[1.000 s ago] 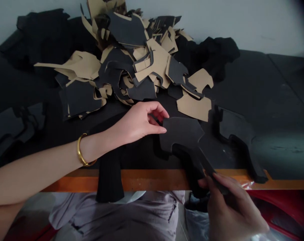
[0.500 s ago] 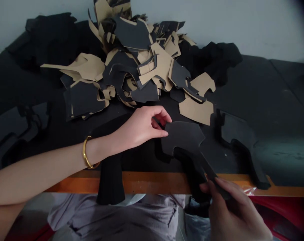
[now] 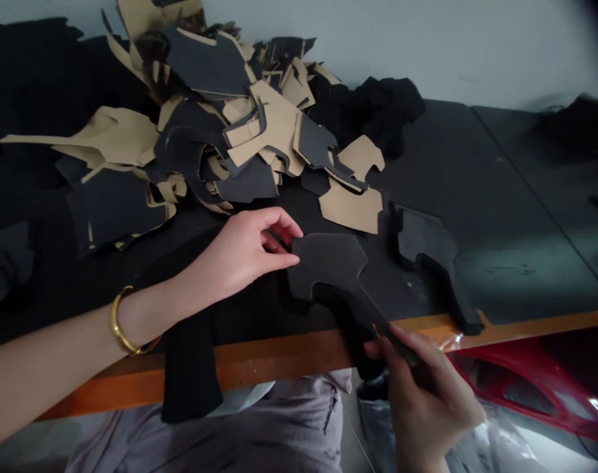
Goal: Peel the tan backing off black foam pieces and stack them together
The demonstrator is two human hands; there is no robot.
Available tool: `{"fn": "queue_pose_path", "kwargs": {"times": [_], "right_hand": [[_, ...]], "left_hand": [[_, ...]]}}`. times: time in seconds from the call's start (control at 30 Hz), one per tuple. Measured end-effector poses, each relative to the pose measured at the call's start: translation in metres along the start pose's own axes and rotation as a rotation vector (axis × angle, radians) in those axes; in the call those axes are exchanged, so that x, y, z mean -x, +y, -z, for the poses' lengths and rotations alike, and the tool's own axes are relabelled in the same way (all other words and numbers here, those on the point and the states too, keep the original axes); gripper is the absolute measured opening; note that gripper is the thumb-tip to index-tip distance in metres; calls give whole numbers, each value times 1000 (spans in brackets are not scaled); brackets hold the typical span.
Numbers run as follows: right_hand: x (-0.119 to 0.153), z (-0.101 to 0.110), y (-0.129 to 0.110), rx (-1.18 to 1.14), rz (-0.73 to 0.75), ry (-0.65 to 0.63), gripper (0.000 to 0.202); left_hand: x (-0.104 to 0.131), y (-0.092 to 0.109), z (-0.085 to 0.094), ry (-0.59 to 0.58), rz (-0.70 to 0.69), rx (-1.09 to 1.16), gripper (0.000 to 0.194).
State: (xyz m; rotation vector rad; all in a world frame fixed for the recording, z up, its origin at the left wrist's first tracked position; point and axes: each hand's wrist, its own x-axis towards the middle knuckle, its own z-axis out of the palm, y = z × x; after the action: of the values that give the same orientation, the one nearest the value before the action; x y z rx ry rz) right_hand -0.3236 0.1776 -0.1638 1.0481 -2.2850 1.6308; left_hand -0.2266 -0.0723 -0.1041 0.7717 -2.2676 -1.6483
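A dark grey shaped piece point(image 3: 328, 259) lies near the front edge of the table, on black material. My left hand point(image 3: 250, 249), with a gold bangle at the wrist, pinches the piece's upper left corner between thumb and fingers. At its lower right, my right hand point(image 3: 422, 387) has its thumb and fingers closed on the narrow strip of the same piece, over the table edge. A black fabric strip point(image 3: 190, 368) hangs over the edge below my left forearm.
Behind my hands is a heap of black and tan cut pieces point(image 3: 274, 125). Black cloth point(image 3: 378, 112) lies at the back. Another dark shaped piece point(image 3: 427, 240) rests to the right. Orange tape point(image 3: 279, 358) lines the front edge; a red object point(image 3: 520, 381) is below.
The whole view has shifted, so the heap and both hands appear further left. Both hands keep their hold on the dark grey piece, with little movement relative to it.
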Motion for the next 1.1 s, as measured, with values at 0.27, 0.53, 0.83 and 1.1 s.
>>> {"fn": "queue_pose_path", "kwargs": {"times": [0.27,0.53,0.83,1.1], "right_hand": [[-8,4,-14,37,27,-83,19],[-15,11,-21,111,27,-206,18],[-21,18,-25,184,70,-294,19],[-27,19,-24,143,43,-376,16]], "left_hand": [[0,0,0,-3,66,-30,24],[0,2,-1,11,86,-111,24],[0,2,-2,8,100,-182,25],[1,3,-2,13,94,-172,25]]}}
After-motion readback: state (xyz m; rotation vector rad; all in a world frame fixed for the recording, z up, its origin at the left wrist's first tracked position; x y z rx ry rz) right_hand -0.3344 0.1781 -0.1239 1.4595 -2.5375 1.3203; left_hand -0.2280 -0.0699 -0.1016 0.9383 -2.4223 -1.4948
